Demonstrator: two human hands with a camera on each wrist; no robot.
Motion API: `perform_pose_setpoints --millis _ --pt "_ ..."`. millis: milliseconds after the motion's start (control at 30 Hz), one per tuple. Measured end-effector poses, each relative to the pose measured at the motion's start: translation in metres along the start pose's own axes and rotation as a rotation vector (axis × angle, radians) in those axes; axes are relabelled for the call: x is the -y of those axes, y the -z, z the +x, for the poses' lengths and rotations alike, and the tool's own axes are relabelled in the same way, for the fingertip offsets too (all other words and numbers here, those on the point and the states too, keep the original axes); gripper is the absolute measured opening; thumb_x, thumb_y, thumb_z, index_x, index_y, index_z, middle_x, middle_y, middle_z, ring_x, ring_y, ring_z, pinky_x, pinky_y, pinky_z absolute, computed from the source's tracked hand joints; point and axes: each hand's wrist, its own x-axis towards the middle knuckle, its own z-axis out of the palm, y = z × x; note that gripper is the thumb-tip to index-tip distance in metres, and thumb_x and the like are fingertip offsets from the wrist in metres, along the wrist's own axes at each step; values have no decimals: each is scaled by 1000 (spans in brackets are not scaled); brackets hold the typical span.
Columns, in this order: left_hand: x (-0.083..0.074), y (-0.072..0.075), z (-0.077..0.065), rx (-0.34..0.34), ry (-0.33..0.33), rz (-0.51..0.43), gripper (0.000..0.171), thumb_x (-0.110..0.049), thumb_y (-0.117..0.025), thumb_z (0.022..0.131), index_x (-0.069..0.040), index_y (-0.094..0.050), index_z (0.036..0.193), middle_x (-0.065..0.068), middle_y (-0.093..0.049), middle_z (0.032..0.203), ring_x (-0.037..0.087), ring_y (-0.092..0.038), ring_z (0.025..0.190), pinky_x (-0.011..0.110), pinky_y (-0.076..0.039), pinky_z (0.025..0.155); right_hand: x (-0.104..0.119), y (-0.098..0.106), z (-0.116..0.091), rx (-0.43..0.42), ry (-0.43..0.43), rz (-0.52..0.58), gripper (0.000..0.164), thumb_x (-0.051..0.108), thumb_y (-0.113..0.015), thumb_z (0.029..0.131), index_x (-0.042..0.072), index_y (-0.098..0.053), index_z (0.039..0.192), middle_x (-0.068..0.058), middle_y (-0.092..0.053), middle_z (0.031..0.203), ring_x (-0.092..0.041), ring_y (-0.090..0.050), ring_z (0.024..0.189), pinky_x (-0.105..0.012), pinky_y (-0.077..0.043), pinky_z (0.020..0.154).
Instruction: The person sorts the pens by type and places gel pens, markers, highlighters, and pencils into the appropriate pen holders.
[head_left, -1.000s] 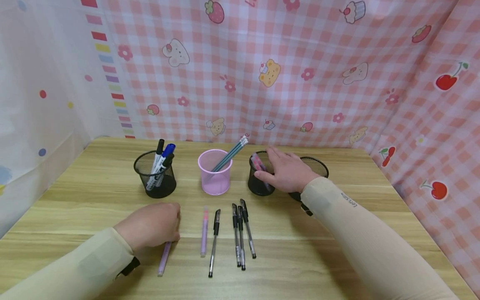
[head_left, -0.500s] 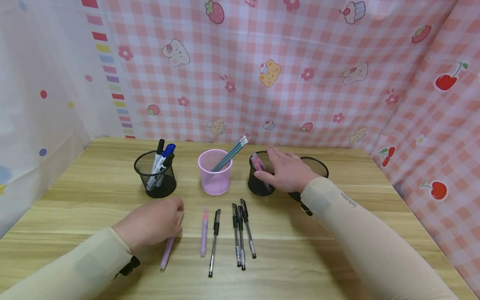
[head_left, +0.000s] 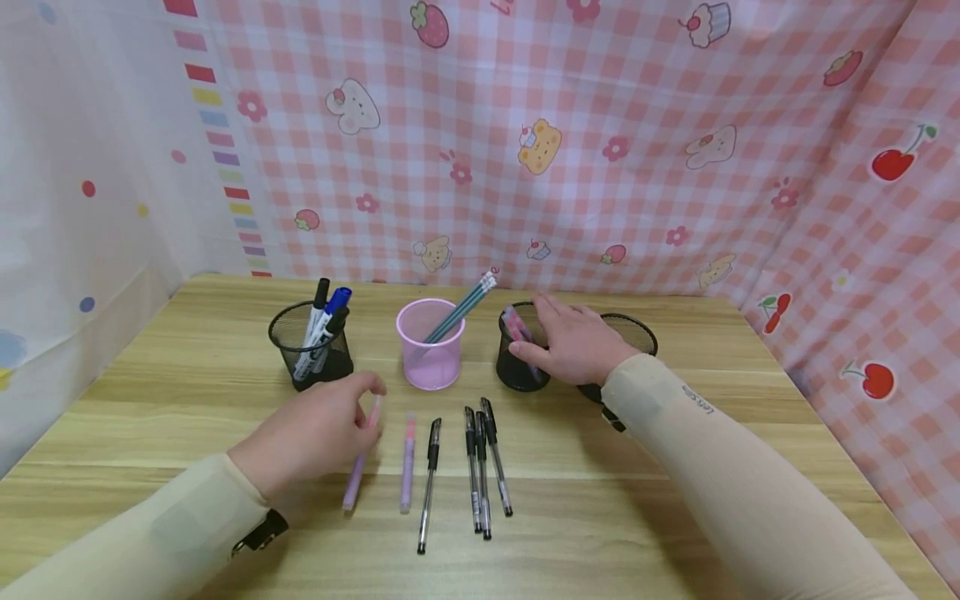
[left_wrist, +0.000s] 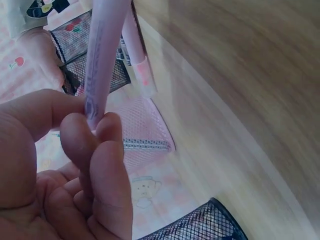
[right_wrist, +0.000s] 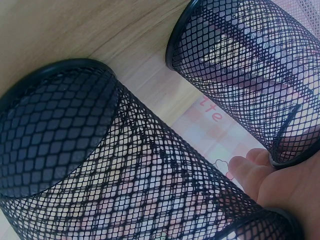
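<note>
My left hand (head_left: 311, 437) pinches a slim purple highlighter (head_left: 356, 482) by its pink upper end, tilted over the table. In the left wrist view the highlighter's barrel (left_wrist: 104, 50) rises from between thumb and fingertips. A second purple highlighter (head_left: 407, 471) lies to the right of that hand. My right hand (head_left: 581, 343) holds a black mesh pen holder (head_left: 517, 371) at its rim, thumb in front and fingers toward the back. Pink-and-purple highlighters (head_left: 516, 323) stand inside this holder. In the right wrist view, fingertips (right_wrist: 242, 170) show beside the holder's rim.
Several black gel pens (head_left: 480, 475) lie mid-table. Behind are a black mesh holder (head_left: 330, 375) with markers and a pink holder (head_left: 431, 367) with pencils. Another black mesh holder (head_left: 637, 333) stands partly behind my right wrist. A patterned curtain (head_left: 480, 167) hangs at the back.
My left hand has picked up the highlighter's end and moved it up and to the right, toward the pink holder. My right hand has stayed in place.
</note>
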Motion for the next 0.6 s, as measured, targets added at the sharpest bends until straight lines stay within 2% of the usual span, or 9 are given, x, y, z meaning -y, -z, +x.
perform_pose_setpoints --millis 100,200,333,600 --pt "0 -1 1 -49 -33 -9 38 -22 -61 103 -12 -57 140 -3 -67 81 13 -57 60 30 -48 54 0 0 0 1 1 -2 100 71 -43 103 2 -12 168 -16 -17 176 -31 -21 163 -59 -16 132" --pt "-2 0 2 -79 -60 -25 40 -21 -64 102 -12 -57 140 -4 -67 82 12 -56 60 29 -46 53 0 -1 0 1 3 -7 99 69 -43 104 1 -12 168 -16 -17 176 -31 -21 163 -59 -16 132" --pt "-6 2 3 -97 -79 -71 44 -18 -69 99 -12 -56 141 -3 -70 86 12 -56 61 28 -45 52 0 -1 1 -3 3 -9 98 69 -44 104 1 -13 168 -16 -18 176 -31 -21 163 -59 -16 132" --pt "-10 3 8 -167 -98 -132 42 -19 -69 99 -13 -56 139 -1 -72 89 13 -59 63 31 -47 56 0 -1 1 -3 8 -15 98 68 -44 104 0 -13 168 -18 -18 176 -32 -21 163 -60 -17 131"
